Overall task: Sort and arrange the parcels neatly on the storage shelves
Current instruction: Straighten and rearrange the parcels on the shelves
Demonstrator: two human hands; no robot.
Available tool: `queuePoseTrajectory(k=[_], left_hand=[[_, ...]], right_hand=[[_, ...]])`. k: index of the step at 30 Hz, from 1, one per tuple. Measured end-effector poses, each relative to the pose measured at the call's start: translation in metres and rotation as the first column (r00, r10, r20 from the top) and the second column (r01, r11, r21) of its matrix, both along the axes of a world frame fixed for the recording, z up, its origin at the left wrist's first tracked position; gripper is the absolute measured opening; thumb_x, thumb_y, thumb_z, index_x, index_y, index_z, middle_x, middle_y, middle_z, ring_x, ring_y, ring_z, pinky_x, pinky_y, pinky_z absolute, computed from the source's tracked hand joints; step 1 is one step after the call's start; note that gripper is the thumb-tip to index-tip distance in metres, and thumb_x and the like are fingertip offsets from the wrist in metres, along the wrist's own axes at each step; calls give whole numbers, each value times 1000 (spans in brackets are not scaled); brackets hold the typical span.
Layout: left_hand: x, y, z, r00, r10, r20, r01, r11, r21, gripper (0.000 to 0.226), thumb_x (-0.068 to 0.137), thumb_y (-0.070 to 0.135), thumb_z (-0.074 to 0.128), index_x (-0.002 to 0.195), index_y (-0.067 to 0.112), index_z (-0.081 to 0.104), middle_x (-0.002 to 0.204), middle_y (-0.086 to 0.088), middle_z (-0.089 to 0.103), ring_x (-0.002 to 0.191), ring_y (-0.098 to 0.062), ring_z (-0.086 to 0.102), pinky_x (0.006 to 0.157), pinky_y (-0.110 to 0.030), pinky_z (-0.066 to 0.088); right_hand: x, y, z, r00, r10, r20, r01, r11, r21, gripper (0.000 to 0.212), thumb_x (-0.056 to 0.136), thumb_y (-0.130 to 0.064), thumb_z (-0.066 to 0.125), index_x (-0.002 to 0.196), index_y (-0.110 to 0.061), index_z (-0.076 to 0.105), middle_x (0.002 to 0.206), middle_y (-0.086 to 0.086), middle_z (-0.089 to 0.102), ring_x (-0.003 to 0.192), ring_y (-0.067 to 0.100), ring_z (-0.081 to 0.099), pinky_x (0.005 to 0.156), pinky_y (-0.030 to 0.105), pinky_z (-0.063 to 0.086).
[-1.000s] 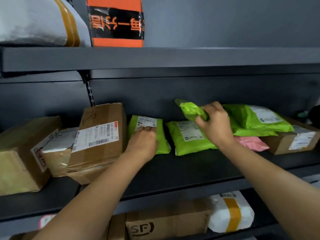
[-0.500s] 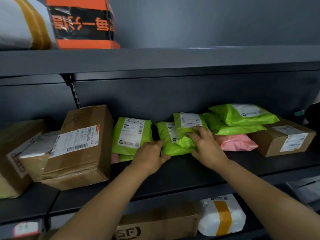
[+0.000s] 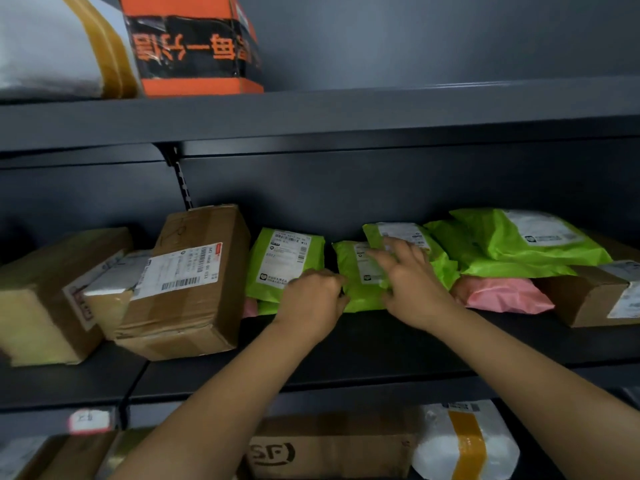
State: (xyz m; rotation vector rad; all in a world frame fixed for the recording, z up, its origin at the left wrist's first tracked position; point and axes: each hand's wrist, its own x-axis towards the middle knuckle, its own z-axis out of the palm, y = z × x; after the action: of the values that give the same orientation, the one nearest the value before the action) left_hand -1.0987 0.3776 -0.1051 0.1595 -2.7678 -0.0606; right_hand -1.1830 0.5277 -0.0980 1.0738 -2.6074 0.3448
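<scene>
On the middle shelf (image 3: pixel 381 348), the small green bag (image 3: pixel 398 233) lies on a larger green bag (image 3: pixel 356 299) beside a pink bag (image 3: pixel 502 296), the right hand (image 3: pixel 412 289) pressing it with a wide, flat grip, the left hand (image 3: pixel 311 299) curled at the edge, its grip impossible to tell, so an even push from both sides should square them.

Grey wall (image 3: pixel 450 39); pink-rimmed white tag (image 3: pixel 88 419)

This is a parcel store room. Dark metal shelves (image 3: pixel 346 109) sit one above the other, and each one holds packages. There are brown cardboard boxes (image 3: pixel 194 306), soft green mail bags (image 3: pixel 273 278), a pink bag (image 3: pixel 502 294) and a white bag (image 3: pixel 436 445) with yellow tape. Many have white paper labels (image 3: pixel 180 271) with bar codes, like things sent by post.
</scene>
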Motion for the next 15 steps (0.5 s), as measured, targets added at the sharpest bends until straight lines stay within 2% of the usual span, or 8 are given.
queuePoseTrajectory(k=[4, 7, 11, 15], left_hand=[[35, -33, 24, 986, 78, -149, -89, 994, -70, 38, 91, 36, 54, 126, 22, 58, 129, -1, 56, 119, -24, 47, 93, -37, 42], [64, -60, 35, 949, 224, -224, -234, 972, -19, 47, 90, 43, 55, 133, 24, 51, 135, -1, 52, 123, -28, 41, 98, -41, 34], [92, -93, 35, 881, 462, -99, -452, 885, 110, 69, 88, 64, 40, 143, 23, 32, 145, -5, 42, 133, -36, 29, 105, -50, 27], [106, -120, 27, 864, 496, 88, -495, 803, 331, 88, 76, 78, 37, 148, 33, 16, 157, 3, 18, 142, -36, 7, 110, -60, 18]], right_hand=[[19, -40, 11, 992, 122, 33, -121, 992, -39, 71, 85, -25, 62, 147, -23, 28, 152, 5, 17, 137, 28, 18, 116, 39, 17], [29, -72, 8, 986, 140, 93, -142, 990, 11, 73, 86, -36, 62, 148, -25, 25, 152, 5, 16, 137, 29, 19, 115, 41, 20], [37, -107, -3, 960, 121, 253, -140, 989, 56, 80, 84, -46, 63, 149, -28, 19, 155, 1, 8, 139, 29, 15, 114, 43, 23], [34, -134, -12, 969, 96, 228, -128, 984, 127, 85, 83, -54, 60, 150, -30, 13, 157, -2, 4, 143, 28, 7, 115, 50, 18]])
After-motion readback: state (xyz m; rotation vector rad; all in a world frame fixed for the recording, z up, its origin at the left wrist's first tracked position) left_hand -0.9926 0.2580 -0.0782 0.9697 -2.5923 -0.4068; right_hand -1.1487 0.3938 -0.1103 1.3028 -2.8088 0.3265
